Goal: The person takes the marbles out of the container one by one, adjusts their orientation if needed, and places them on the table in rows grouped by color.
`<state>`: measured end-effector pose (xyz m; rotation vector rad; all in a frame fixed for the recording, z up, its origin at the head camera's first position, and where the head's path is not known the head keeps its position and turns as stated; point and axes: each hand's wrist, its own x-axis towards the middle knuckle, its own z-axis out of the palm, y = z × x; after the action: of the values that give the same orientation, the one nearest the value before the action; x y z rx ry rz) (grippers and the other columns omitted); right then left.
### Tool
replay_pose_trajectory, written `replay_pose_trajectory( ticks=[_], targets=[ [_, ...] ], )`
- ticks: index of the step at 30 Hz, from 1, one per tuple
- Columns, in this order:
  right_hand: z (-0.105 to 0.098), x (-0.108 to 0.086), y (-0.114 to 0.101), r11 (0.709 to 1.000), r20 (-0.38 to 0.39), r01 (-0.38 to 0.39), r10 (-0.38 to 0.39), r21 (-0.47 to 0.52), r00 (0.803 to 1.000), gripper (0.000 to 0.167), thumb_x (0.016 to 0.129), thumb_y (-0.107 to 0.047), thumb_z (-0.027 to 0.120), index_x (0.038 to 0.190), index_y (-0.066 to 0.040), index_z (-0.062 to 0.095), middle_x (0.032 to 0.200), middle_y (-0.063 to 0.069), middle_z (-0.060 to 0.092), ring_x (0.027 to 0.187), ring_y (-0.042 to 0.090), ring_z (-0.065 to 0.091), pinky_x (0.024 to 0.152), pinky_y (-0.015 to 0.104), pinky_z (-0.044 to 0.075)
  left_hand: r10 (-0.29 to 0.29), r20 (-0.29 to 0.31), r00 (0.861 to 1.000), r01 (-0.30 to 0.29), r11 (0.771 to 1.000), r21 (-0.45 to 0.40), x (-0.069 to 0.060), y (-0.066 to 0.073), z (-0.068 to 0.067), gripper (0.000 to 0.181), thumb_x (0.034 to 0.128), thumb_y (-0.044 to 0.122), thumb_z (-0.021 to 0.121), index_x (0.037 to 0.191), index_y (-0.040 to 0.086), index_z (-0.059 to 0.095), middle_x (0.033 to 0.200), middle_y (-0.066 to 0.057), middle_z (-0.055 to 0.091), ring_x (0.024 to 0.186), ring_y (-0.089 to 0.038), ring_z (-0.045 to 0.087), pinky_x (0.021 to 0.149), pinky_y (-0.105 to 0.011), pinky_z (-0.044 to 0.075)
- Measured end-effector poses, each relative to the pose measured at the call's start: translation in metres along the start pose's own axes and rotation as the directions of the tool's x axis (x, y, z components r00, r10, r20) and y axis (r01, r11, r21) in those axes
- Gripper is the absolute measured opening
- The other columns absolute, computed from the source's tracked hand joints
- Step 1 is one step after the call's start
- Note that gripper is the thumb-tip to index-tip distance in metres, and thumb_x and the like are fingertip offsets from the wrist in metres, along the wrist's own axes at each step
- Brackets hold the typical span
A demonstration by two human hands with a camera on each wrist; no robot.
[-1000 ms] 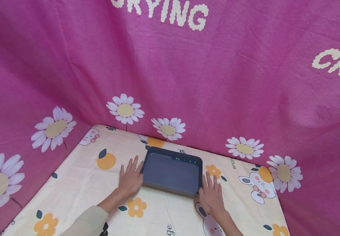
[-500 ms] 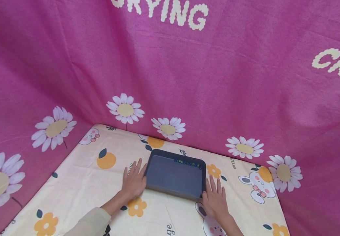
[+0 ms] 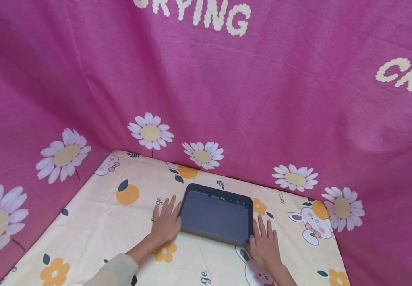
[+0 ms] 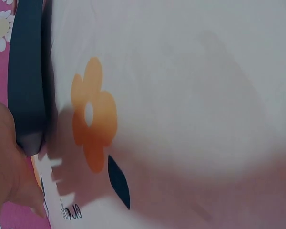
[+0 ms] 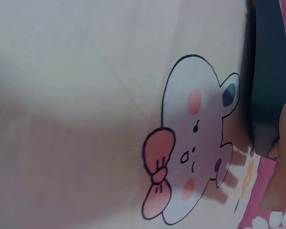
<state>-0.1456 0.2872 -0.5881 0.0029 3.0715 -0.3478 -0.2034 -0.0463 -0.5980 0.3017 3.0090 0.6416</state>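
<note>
The tray [image 3: 213, 219] lies between my left hand [image 3: 167, 223] and right hand [image 3: 265, 245], fingers extended, both touching its ends, presumably to steady it evenly. Small pieces [image 3: 234, 201] line its far side, apparently contained there.

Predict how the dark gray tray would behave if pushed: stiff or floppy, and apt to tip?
The dark gray tray is probably stiff: its walls stand up without sagging. Tipping seems unlikely, since it is wide and shallow. The small blue and green pieces inside may shift, as one lies apart from the row near the far wall.
</note>
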Motion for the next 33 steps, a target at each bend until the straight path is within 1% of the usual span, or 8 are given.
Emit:
replay_pose_trajectory(
  ticks=[5, 10, 14, 22, 33],
  targets=[
    [0.004, -0.003, 0.006, 1.0, -0.006, -0.01, 0.01, 0.003, 1.0, 0.057, 0.103, -0.022, 0.037, 0.152, 0.005, 0.031, 0.162, 0.024, 0.014, 0.147, 0.049, 0.004, 0.113, 0.067, 0.007, -0.001, 0.006, 1.0, 0.001, 1.0, -0.003, -0.002, 0.005, 0.002, 0.056, 0.1015, 0.027, 0.041, 0.154, 0.009, 0.037, 0.165, -0.012, 0.015, 0.15, -0.036, 0.012, 0.115, -0.063, 0.006],
    [0.005, -0.005, 0.012, 1.0, -0.017, -0.002, 0.003, 0.008, 1.0, 0.058, 0.102, -0.023, 0.039, 0.153, 0.005, 0.03, 0.162, 0.024, 0.016, 0.146, 0.049, 0.006, 0.113, 0.068, 0.008, 0.014, -0.011, 1.0, -0.015, 1.0, -0.02, -0.003, 0.008, 0.007, 0.056, 0.1006, 0.026, 0.042, 0.154, 0.008, 0.037, 0.164, -0.013, 0.017, 0.149, -0.036, 0.013, 0.115, -0.063, 0.006],
    [0.005, -0.006, 0.016, 1.0, -0.007, -0.005, 0.005, 0.017, 1.0, 0.059, 0.103, -0.023, 0.038, 0.154, 0.004, 0.027, 0.163, 0.023, 0.014, 0.147, 0.049, 0.005, 0.113, 0.067, 0.007, 0.016, -0.009, 1.0, -0.016, 0.999, -0.038, -0.005, 0.009, 0.011, 0.057, 0.1014, 0.027, 0.041, 0.155, 0.008, 0.036, 0.165, -0.012, 0.016, 0.149, -0.036, 0.013, 0.116, -0.061, 0.005],
    [0.008, -0.011, 0.023, 1.0, 0.028, -0.023, 0.023, 0.013, 0.999, 0.06, 0.104, -0.024, 0.036, 0.156, 0.003, 0.02, 0.164, 0.022, 0.008, 0.147, 0.048, 0.0, 0.114, 0.066, 0.005, 0.021, 0.003, 1.0, -0.021, 0.999, -0.034, -0.008, 0.014, 0.015, 0.056, 0.103, 0.028, 0.04, 0.155, 0.008, 0.034, 0.165, -0.012, 0.015, 0.15, -0.035, 0.012, 0.116, -0.06, 0.005],
    [0.01, -0.016, 0.032, 0.999, 0.026, -0.037, 0.037, -0.004, 0.999, 0.061, 0.104, -0.023, 0.034, 0.156, 0.002, 0.019, 0.164, 0.021, 0.008, 0.147, 0.047, 0.0, 0.114, 0.065, 0.005, 0.036, 0.004, 0.999, -0.035, 0.998, -0.044, -0.016, 0.022, 0.02, 0.057, 0.1026, 0.029, 0.042, 0.155, 0.007, 0.034, 0.164, -0.013, 0.017, 0.15, -0.035, 0.013, 0.116, -0.061, 0.007]
  ],
)
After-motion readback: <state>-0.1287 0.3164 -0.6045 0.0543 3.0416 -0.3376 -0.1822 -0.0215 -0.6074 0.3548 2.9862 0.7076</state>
